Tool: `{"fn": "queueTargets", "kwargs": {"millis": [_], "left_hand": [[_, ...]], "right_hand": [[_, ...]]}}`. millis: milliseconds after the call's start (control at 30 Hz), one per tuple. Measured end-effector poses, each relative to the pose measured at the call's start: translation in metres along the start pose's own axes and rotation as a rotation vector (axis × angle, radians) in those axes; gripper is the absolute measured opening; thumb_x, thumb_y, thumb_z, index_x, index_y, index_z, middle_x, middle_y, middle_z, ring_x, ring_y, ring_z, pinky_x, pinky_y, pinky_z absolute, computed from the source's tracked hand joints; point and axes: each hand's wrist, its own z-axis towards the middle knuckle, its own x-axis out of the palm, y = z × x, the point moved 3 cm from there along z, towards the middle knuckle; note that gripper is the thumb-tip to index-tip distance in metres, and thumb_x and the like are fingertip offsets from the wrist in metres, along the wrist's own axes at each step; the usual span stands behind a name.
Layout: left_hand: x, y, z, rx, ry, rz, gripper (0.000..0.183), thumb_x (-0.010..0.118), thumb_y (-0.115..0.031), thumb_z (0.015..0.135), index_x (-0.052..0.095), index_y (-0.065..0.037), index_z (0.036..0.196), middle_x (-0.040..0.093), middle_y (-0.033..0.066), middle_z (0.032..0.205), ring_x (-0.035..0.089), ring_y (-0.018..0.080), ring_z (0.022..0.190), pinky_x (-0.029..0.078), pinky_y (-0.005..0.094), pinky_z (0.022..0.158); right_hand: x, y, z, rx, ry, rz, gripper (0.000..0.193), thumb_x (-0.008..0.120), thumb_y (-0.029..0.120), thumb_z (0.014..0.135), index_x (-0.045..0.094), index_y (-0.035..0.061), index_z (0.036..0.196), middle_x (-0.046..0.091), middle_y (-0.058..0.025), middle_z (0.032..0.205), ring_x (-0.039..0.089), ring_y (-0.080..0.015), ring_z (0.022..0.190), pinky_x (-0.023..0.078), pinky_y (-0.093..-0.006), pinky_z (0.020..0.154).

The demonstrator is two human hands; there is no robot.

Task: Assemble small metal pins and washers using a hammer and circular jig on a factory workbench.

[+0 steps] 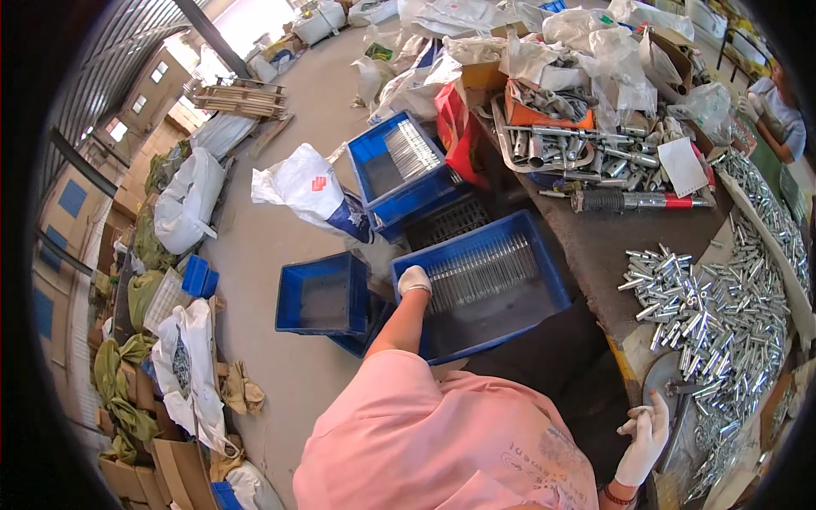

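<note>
My left hand (414, 280), in a white glove, reaches into the left side of a large blue crate (551, 285). Its fingers look closed at the end of a row of slim metal rods (484, 274); whatever they hold is hidden. At the lower right, my right hand (643, 440), also gloved, is open with its fingers apart and nothing visible in it. It is beside a round metal disc (661, 376) at the edge of the workbench (586, 255). A heap of shiny metal sleeves (722, 314) covers the bench just beyond that hand.
Another blue crate (404, 200) with upright rods stands farther off, near a smaller blue bin (319, 293). A tool with a red band (642, 201) lies on the bench before a tray of metal parts (552, 149). Another person (778, 110) is at far right. White sacks (187, 200) line the left.
</note>
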Motion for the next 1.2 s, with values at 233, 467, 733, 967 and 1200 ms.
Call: {"fn": "queueTargets", "kwargs": {"millis": [233, 467, 733, 967, 1200], "left_hand": [[-0.046, -0.031, -0.017, 0.234, -0.116, -0.035, 0.021, 0.064, -0.022, 0.094, 0.079, -0.010, 0.104, 0.076, 0.0212, 0.107, 0.073, 0.0401, 0.105, 0.059, 0.0497, 0.089], [-0.180, -0.155, -0.140, 0.793, -0.338, -0.684, 0.019, 0.072, -0.032, 0.093, 0.075, -0.013, 0.097, 0.075, 0.0134, 0.093, 0.073, 0.0348, 0.091, 0.058, 0.0441, 0.077], [-0.176, -0.289, -0.250, 1.472, -0.033, -0.575, 0.031, 0.082, -0.021, 0.079, 0.073, -0.013, 0.108, 0.066, 0.0119, 0.105, 0.067, 0.0356, 0.102, 0.057, 0.0471, 0.086], [-0.155, -0.331, -0.261, 1.474, 0.093, -0.363, 0.035, 0.084, -0.018, 0.077, 0.072, -0.010, 0.109, 0.067, 0.0148, 0.109, 0.068, 0.0375, 0.105, 0.057, 0.0478, 0.089], [-0.151, -0.322, -0.273, 1.463, -0.037, -0.494, 0.022, 0.074, -0.016, 0.082, 0.073, -0.013, 0.104, 0.069, 0.0147, 0.102, 0.071, 0.0382, 0.092, 0.059, 0.0488, 0.079]], "right_hand": [[0.000, 0.001, -0.002, -0.025, 0.013, -0.033, 0.046, 0.051, 0.012, 0.103, 0.052, -0.0073, 0.145, 0.061, -0.0058, 0.091, 0.054, -0.0071, 0.063, 0.048, -0.0228, 0.060], [-0.003, -0.001, -0.004, -0.034, 0.015, -0.029, 0.046, 0.051, 0.013, 0.104, 0.052, -0.0076, 0.145, 0.062, -0.0060, 0.092, 0.054, -0.0071, 0.063, 0.048, -0.0230, 0.061], [0.002, 0.005, -0.004, -0.042, 0.002, -0.054, 0.044, 0.051, 0.010, 0.103, 0.055, -0.0076, 0.143, 0.063, -0.0078, 0.091, 0.055, -0.0090, 0.064, 0.049, -0.0243, 0.062], [0.005, 0.003, -0.004, -0.056, -0.020, -0.077, 0.046, 0.051, 0.012, 0.103, 0.055, -0.0086, 0.144, 0.063, -0.0074, 0.090, 0.054, -0.0086, 0.062, 0.048, -0.0236, 0.060], [0.001, -0.001, -0.004, -0.054, 0.003, -0.066, 0.046, 0.051, 0.012, 0.103, 0.054, -0.0087, 0.144, 0.062, -0.0073, 0.090, 0.053, -0.0085, 0.062, 0.048, -0.0236, 0.061]]}}
